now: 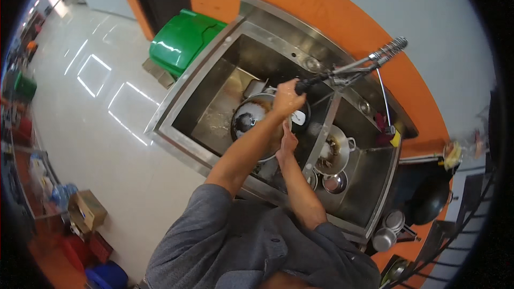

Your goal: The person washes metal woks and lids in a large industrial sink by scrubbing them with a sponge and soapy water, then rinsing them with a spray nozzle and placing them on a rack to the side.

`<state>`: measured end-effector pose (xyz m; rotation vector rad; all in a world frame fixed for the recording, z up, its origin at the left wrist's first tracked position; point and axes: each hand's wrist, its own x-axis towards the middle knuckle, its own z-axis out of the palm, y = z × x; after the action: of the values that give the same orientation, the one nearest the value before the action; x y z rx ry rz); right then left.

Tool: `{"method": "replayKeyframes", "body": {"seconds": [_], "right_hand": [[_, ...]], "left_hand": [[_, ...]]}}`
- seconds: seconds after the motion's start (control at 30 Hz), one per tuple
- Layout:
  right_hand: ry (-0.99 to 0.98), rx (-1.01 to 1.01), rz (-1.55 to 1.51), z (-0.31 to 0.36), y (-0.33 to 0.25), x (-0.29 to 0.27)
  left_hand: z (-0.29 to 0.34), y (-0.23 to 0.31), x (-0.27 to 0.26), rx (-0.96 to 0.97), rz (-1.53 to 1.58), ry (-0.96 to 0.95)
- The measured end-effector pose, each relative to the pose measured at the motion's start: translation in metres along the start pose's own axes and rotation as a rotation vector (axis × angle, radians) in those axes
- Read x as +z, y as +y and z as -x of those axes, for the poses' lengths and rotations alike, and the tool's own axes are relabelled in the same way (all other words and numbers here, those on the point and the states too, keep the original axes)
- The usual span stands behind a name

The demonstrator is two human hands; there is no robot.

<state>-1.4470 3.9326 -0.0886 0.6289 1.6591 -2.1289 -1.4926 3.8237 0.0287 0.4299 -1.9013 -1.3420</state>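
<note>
- Left hand (289, 98): grip closed around the black spray handle (309, 83).
- Right hand (287, 142): at the pot (274, 142) in the sink (213, 120); its grip cannot be told.

The left forearm (250, 144) hides part of the foamy pot (263, 96) in the sink (187, 147)'s left side; scraps (333, 150) in the metal pan (342, 159) at its right are too small to identify.

Place: you stand at the washing-up station of a kitchen. Evidence: the two-basin steel sink (369, 176); spring-coil tap (390, 52) at its back; metal pan (342, 155) inside it; black wok (430, 199) and saucepans (384, 239) to its right.
</note>
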Motion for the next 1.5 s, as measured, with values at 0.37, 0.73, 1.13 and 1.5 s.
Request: {"method": "replayKeyframes", "body": {"seconds": [0.37, 0.73, 1.13, 1.5], "right_hand": [[0.095, -0.018, -0.471, -0.009, -0.059, -0.044], [-0.063, -0.041, -0.851, -0.006, -0.070, -0.070], [0.121, -0.386, -0.631, 0.067, -0.159, -0.126], [-0.011, -0.173, -0.770, 0.071, -0.177, -0.262]], "left_hand": [[0.003, 0.035, -0.001, -0.074, 0.013, -0.197], [-0.008, 0.029, 0.022, -0.158, 0.185, -0.172], [0.024, -0.089, 0.031, -0.208, -0.339, -0.401], [0.174, 0.038, 0.090, -0.881, 0.710, -0.344]]}}
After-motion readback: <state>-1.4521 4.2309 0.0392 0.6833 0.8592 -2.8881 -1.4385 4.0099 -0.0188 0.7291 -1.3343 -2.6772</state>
